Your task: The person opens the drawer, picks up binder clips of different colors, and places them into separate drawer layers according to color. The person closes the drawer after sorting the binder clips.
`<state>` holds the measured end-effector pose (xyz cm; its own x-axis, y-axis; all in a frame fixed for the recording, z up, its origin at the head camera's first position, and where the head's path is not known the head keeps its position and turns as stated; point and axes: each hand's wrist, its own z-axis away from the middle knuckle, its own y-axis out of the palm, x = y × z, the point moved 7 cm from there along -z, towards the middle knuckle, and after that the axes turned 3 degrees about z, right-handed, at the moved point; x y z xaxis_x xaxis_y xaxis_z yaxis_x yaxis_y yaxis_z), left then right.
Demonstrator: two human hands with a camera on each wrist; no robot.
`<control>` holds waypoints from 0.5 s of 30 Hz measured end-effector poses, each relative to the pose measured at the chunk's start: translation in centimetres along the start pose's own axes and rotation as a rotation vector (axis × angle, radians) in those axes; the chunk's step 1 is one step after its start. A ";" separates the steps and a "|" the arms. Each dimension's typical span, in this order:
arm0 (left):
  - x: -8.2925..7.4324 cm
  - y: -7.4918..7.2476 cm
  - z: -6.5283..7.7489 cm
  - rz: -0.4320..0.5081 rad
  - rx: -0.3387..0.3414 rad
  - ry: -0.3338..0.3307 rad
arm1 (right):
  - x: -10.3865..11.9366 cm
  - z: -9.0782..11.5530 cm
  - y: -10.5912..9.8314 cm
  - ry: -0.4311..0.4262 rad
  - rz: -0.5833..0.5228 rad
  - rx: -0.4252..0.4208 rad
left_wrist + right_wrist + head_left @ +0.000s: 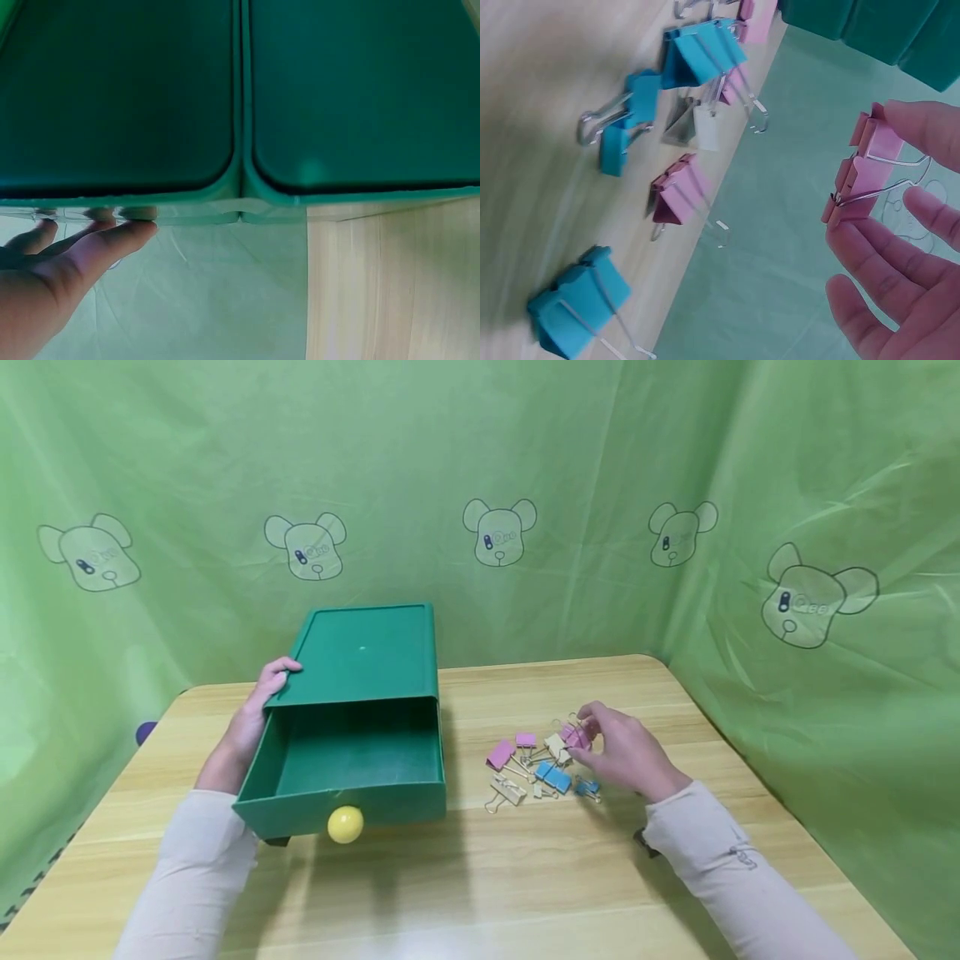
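A pink binder clip [870, 161] is pinched between the thumb and fingers of my right hand [632, 753], just over the right side of a small pile of binder clips. In the right wrist view, its wire handles stick out toward the palm. Blue clips [553, 777], a cream clip [510, 790] and another pink clip [501, 755] lie on the wood below. My left hand [253, 714] rests against the left side of a green drawer box [360, 652], its fingertips at the top edge. The drawer [300, 814] is pulled out toward me, and its visible floor is bare.
A yellow round knob [346, 824] sticks out from the drawer front. The wooden table [525, 877] carries box and clips. Green sheeting [570, 460] with bear-head prints hangs behind the table and along the right.
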<state>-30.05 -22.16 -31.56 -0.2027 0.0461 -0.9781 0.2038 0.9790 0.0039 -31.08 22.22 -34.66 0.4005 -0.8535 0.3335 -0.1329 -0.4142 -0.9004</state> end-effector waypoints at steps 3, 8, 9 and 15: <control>0.0 0.0 0.0 -0.027 0.003 -0.015 | 0.5 -0.1 -0.3 -0.018 -0.004 -0.017; 0.1 0.0 0.2 -0.052 0.006 -0.029 | 1.5 -0.2 -0.7 -0.044 -0.013 -0.038; 0.1 0.0 0.2 -0.050 0.006 -0.027 | 1.6 -0.2 -0.9 -0.049 -0.015 -0.041; 0.2 -0.1 0.1 -0.044 0.009 -0.017 | 2.6 -0.4 -1.4 -0.065 -0.024 -0.048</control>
<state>-29.97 -22.26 -31.74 -0.1950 -0.0001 -0.9808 0.2040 0.9781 -0.0407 -30.22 20.46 -32.44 0.4616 -0.8215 0.3347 -0.1650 -0.4503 -0.8775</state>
